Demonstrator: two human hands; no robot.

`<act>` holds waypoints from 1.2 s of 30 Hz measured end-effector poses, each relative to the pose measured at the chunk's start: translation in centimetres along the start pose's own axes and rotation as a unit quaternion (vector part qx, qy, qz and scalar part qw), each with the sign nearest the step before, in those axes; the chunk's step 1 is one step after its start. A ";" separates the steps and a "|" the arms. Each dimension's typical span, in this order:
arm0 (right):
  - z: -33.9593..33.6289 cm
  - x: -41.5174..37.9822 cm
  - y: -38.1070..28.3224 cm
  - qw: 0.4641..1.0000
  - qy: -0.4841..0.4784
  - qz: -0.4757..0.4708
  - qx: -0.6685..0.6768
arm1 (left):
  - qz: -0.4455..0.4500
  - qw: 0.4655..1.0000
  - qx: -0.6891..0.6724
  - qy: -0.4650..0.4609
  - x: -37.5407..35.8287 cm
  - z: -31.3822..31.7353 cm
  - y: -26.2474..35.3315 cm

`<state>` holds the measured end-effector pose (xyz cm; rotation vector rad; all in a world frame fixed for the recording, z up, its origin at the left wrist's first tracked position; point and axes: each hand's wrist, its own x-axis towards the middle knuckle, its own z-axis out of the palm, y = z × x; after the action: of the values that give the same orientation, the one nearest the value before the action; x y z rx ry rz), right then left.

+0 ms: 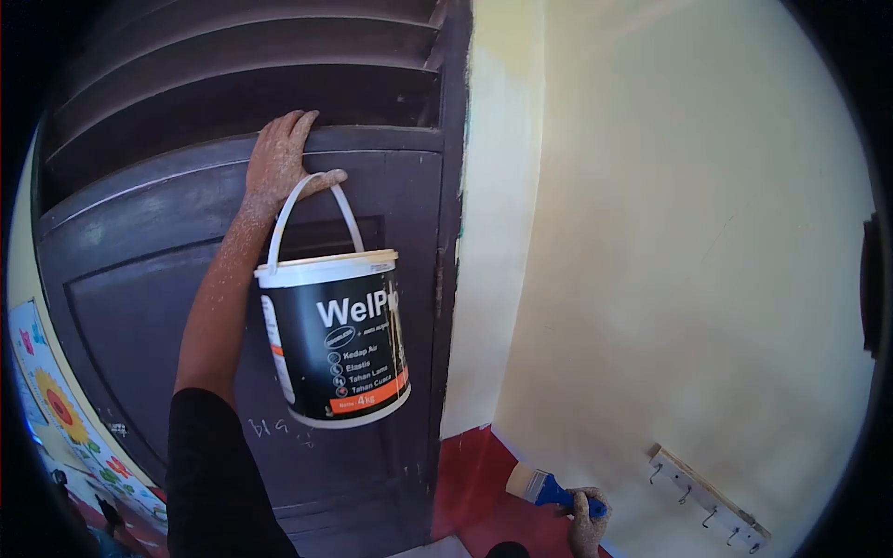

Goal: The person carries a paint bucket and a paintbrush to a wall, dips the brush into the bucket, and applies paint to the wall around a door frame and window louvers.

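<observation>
My left hand (279,158) is raised against the upper rail of a dark door, fingers stretched over its top edge. Over its thumb hangs the white handle of a paint bucket (339,339), black with an orange 4 kg band and a pale rim. The bucket hangs slightly tilted in front of the door; its inside is hidden. Low on the right, my right hand (586,525) is closed around the blue handle of a paintbrush (544,486), whose pale bristles point left. Light specks cover both hands.
The dark door (121,279) has louvre slats (242,56) above it. To its right are a whitish wall strip (493,232), a cream wall (688,232) and a red lower wall (470,474). A hook rail (709,500) is at lower right. A flower poster (70,405) hangs at left.
</observation>
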<state>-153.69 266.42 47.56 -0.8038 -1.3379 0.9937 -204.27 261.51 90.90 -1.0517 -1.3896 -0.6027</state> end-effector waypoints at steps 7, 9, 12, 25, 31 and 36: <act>1.5 0.2 0.8 0.995 0.012 -0.007 0.101 | -0.021 1.000 0.002 0.009 -0.4 -0.6 0.2; 1.9 0.6 1.1 0.995 0.011 0.004 0.103 | -0.008 1.000 0.000 0.017 -0.5 -0.4 -0.1; 2.1 2.3 1.8 0.994 0.003 0.023 0.105 | 0.005 1.000 -0.003 0.031 -0.6 0.3 -0.5; 2.4 9.0 -10.8 0.970 -0.096 0.175 0.137 | 0.027 0.999 -0.027 0.013 2.2 -0.5 -0.1; 1.7 13.2 -15.0 0.971 -0.119 0.156 0.138 | 0.036 0.999 -0.009 -0.004 2.5 0.4 0.1; 0.7 15.6 -18.6 0.965 -0.157 0.169 0.122 | 0.038 0.999 -0.006 -0.021 2.6 0.8 0.0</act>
<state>-152.79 273.39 70.82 -0.7177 -1.3324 1.5776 -204.28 262.76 93.33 -1.1276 -1.3767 -0.5367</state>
